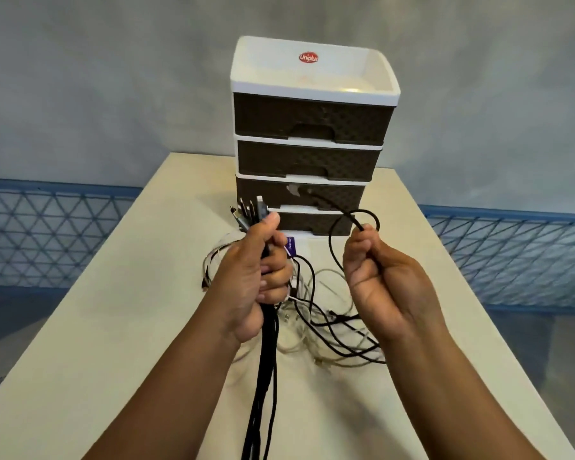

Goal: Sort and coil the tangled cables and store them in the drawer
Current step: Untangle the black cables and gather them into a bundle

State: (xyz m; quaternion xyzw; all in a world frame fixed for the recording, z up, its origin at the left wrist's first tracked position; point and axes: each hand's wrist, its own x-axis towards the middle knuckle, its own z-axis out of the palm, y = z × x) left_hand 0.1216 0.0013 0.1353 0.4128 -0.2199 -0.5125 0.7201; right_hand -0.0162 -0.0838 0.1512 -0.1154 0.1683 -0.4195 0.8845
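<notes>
Left hand [256, 277]: fist wrapped round a bundle of black and grey cables [266, 360], thumb pressed on top; the metal-tipped plug ends [248, 210] stand up above the fist, and the black cords hang straight down past the wrist to the bottom edge of the view.

Right hand [375, 270]: fingers curled, pinching a single thin black cable [337, 227] that loops upward in front of the drawers, its free plug end pointing up and left.

Tangle of loose black and white cables [332, 323]: lying on the tabletop between and beneath both hands, still mixed together; a small purple tag [290, 247] shows just right of the left fist.

Small plastic drawer unit, four dark brown woven-pattern drawers in a white frame [309, 161]: standing upright at the far middle of the table, all drawers closed, red oval "Uniplus" sticker [308, 57] in the white top tray.

Cream rectangular table [113, 327]: bears everything listed.

Grey wall [113, 78] and blue lattice fencing [47, 227]: behind.
</notes>
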